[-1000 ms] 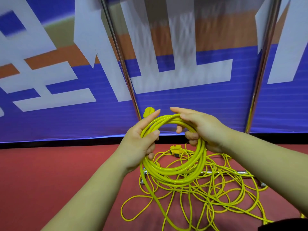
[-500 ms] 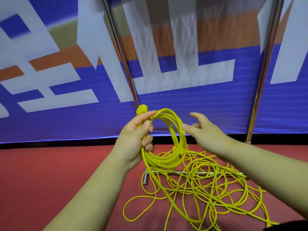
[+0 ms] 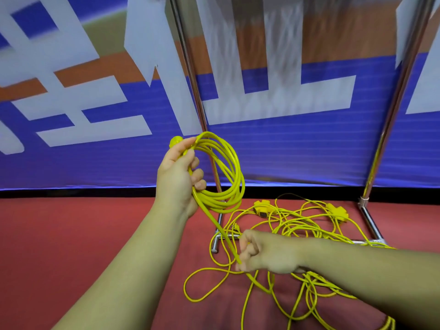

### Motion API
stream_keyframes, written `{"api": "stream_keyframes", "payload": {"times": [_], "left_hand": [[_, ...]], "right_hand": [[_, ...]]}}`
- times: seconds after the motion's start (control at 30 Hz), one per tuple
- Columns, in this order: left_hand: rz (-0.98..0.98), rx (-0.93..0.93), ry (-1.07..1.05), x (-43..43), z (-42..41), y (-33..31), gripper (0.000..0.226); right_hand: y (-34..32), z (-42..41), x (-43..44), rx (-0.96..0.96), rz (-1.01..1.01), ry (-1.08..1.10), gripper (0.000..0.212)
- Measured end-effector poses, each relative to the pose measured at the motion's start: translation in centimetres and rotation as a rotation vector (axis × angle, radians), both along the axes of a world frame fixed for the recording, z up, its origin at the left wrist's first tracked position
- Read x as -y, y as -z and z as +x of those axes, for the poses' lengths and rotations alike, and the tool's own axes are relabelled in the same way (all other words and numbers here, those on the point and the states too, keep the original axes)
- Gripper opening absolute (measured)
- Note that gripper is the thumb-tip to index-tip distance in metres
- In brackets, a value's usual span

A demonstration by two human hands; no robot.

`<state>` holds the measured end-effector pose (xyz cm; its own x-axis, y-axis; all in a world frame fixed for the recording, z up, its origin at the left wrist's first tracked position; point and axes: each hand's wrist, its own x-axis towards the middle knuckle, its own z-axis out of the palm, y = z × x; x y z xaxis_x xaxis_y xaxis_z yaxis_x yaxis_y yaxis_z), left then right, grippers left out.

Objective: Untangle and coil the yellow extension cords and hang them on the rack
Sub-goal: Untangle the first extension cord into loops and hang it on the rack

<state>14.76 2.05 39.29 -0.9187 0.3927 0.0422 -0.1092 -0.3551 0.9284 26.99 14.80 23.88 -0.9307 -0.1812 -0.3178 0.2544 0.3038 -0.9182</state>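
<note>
The left hand (image 3: 178,179) grips one coil (image 3: 234,177) tight. Below it, the right hand (image 3: 269,256) curls round one strand (image 3: 227,244) from that coil. One loose pile (image 3: 295,223) lies just behind the right hand, under the rack (image 3: 388,120).

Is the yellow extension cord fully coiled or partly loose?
Partly coiled: left hand holds yellow cord loops, right hand grips the trailing strand, tangled cord lies on the red floor.
</note>
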Motion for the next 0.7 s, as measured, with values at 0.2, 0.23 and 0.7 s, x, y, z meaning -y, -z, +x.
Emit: {"api": "stream_keyframes", "payload": {"times": [0.2, 0.23, 0.7], "left_hand": [[0.108, 0.059, 0.029, 2.2, -1.2, -0.6, 0.028], [0.123, 0.065, 0.042, 2.5, -1.4, -0.6, 0.028], [-0.067, -0.13, 0.185, 4.9, -1.6, -0.6, 0.03]], "right_hand": [[1.6, 0.4, -0.5, 0.141, 0.086, -0.128, 0.011], [2.1, 0.4, -1.2, 0.15, 0.112, -0.133, 0.007], [-2.1, -0.3, -9.3, -0.047, 0.046, 0.565, 0.031]]}}
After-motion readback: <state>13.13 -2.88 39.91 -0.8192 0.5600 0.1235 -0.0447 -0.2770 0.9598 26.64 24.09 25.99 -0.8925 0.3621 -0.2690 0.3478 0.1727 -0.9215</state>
